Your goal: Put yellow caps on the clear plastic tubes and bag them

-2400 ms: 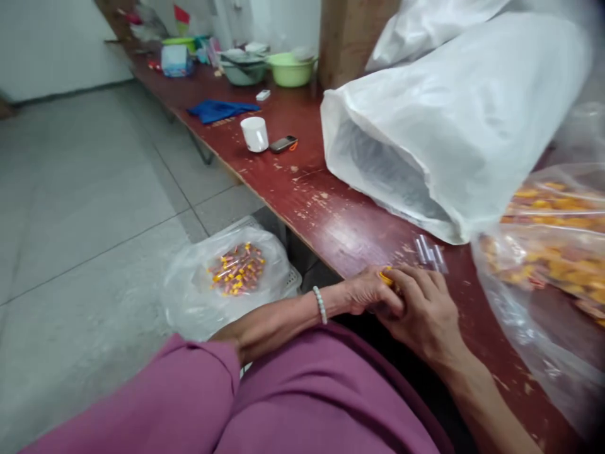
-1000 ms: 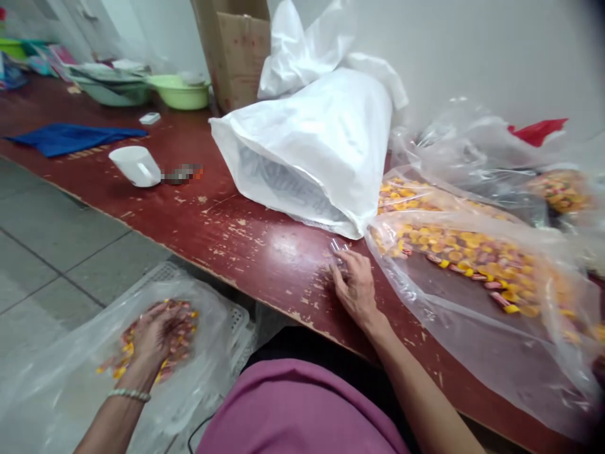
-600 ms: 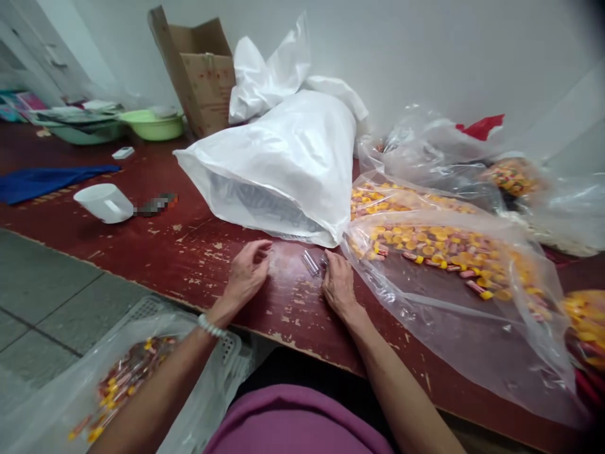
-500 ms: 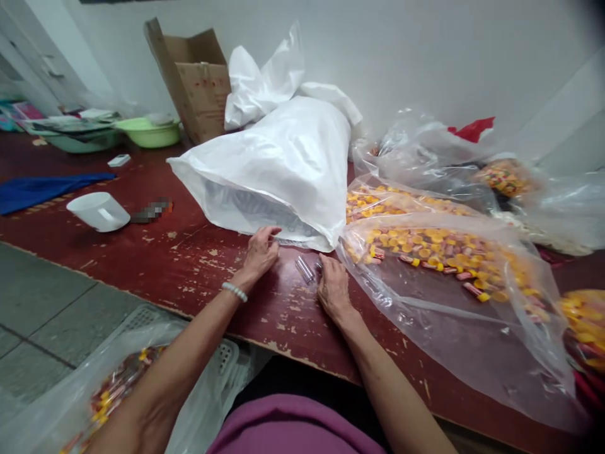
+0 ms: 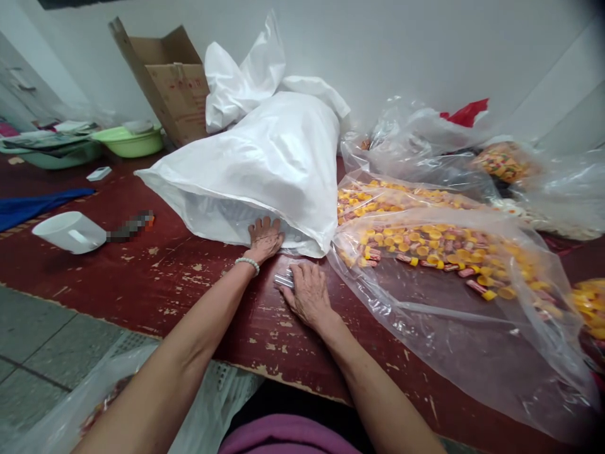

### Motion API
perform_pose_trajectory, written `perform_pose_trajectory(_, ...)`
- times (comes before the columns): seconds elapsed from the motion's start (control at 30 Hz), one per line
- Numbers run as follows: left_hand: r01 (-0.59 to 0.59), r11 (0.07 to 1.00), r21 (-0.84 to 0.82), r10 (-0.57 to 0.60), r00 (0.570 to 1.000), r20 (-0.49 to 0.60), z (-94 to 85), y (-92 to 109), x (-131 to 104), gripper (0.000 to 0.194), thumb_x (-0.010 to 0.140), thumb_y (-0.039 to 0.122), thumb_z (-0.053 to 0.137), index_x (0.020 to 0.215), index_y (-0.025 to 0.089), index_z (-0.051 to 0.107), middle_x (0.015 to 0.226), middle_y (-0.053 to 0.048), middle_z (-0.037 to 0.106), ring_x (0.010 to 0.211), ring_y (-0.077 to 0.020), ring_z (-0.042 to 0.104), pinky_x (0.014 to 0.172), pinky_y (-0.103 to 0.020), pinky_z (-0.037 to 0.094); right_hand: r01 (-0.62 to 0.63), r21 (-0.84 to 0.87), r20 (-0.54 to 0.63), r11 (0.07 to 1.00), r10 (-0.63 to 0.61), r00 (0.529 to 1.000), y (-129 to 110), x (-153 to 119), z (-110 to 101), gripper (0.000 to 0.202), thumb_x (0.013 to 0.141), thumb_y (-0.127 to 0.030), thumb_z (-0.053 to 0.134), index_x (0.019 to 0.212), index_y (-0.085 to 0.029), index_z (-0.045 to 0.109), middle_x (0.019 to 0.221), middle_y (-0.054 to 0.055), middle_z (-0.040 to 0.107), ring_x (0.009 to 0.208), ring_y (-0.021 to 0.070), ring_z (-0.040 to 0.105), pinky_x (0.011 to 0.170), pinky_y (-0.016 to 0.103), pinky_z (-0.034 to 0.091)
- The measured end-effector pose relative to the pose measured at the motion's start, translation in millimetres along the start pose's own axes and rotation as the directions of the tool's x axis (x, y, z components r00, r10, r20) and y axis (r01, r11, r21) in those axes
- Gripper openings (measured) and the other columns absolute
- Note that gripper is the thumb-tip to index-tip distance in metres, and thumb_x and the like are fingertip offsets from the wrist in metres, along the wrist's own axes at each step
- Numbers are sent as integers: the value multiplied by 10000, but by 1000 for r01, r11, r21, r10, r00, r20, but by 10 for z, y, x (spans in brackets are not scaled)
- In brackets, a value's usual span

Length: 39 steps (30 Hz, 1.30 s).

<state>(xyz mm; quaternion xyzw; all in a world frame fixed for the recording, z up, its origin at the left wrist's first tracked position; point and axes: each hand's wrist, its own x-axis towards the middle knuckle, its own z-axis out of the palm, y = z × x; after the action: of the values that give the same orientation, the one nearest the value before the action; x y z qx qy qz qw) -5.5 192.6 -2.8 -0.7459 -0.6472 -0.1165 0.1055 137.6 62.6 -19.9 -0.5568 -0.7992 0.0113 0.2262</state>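
My left hand reaches into the mouth of a large white woven sack, its fingers spread over the lower edge. Inside the sack, clear tube-like pieces show dimly. My right hand lies low on the table just in front of the sack. Small clear plastic tubes stick out to the left between its thumb and fingers; the palm hides the rest. Beside it on the right spreads a transparent bag holding many pink-patterned tubes with yellow caps.
On the worn red table at left are a white mug, a blurred-out item and a blue cloth. Behind stand a green basin and a cardboard box. Another plastic bag sits below the front edge.
My left hand has moved forward into the sack's mouth. My right hand has shifted left and closed over the clear tubes, which now lie nearly level. The view has turned slightly right.
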Motion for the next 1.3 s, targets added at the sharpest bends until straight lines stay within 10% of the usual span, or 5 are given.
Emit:
perform_pose_trajectory(0.4, -262, 940, -218, 240, 963, -120, 14, -375, -553, 207, 848, 215, 466, 1020, 155, 565, 973, -100, 601, 1007, -243, 514, 1044, -457, 308, -124, 113, -82, 986, 133, 988, 138, -89, -25, 489, 830, -325, 539, 1253, -112, 418, 1096, 122, 593, 980, 231, 536, 786, 335, 370)
perform_pose_trajectory(0.7, -212, 816, -538, 118, 972, -203, -341, -267, -1240, 221, 749, 206, 580, 959, 160, 630, 944, -82, 680, 858, -196, 604, 823, -332, 467, -163, 70, -27, 984, 165, 986, 60, -111, -106, 544, 856, -368, 534, 1332, -157, 375, 1158, 137, 565, 1018, 269, 533, 827, 394, 384)
perform_pose_trajectory(0.97, 47, 467, -883, 122, 986, 116, -554, -4, -1433, 310, 776, 331, 597, 1034, 176, 671, 939, -46, 695, 843, -172, 630, 766, -271, 494, -68, 608, -3, 791, 87, 996, -139, -244, -94, 512, 848, -321, 498, 1301, -141, 342, 1224, 139, 529, 1098, 210, 528, 908, 364, 440)
perform_pose_trajectory(1.3, 154, 90, -984, 237, 956, 172, -547, 203, -1441, 544, 837, 301, 555, 1362, 233, 432, 1412, -57, 466, 1294, -201, 432, 1118, -364, 282, -91, 408, -55, 909, 123, 991, -176, -298, 1, 619, 877, -392, 444, 1387, -103, 245, 1392, 179, 403, 1229, 258, 426, 1031, 451, 326)
